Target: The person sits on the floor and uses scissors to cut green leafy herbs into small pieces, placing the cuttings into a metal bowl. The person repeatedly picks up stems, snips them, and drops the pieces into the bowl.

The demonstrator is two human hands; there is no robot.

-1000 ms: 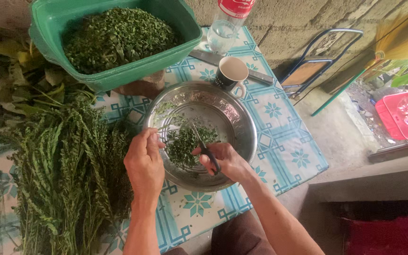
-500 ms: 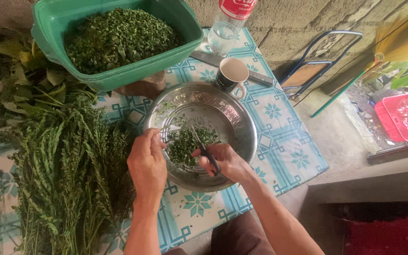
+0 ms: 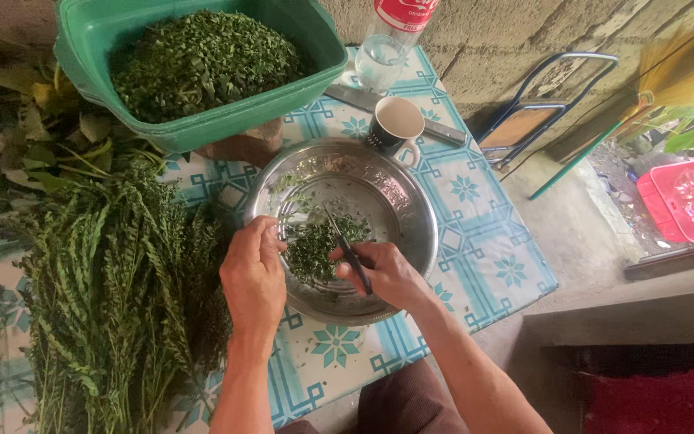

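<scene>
**Scissors over the steel bowl, herb pinched at the rim**

Right hand [image 3: 383, 273] is closed round the black handles of the scissors [image 3: 345, 245], blades nearly together, tips aimed up and to the left, the long axis running on a diagonal from the palm toward the far side of the bowl. Left hand [image 3: 252, 269] has crept a touch further over the rim than half a second ago, fingers pinched on a small green sprig [image 3: 289, 241] just beside the blades. That puts sprig and blades closer together. Below them, the cut leaves [image 3: 319, 245] lie heaped inside the steel bowl [image 3: 411, 201]. Further out: leafy stalks [image 3: 114, 281] at left, the green tub [image 3: 202, 68] of chopped greens beyond, a dark mug [image 3: 395, 124] touching the bowl's far rim.
</scene>
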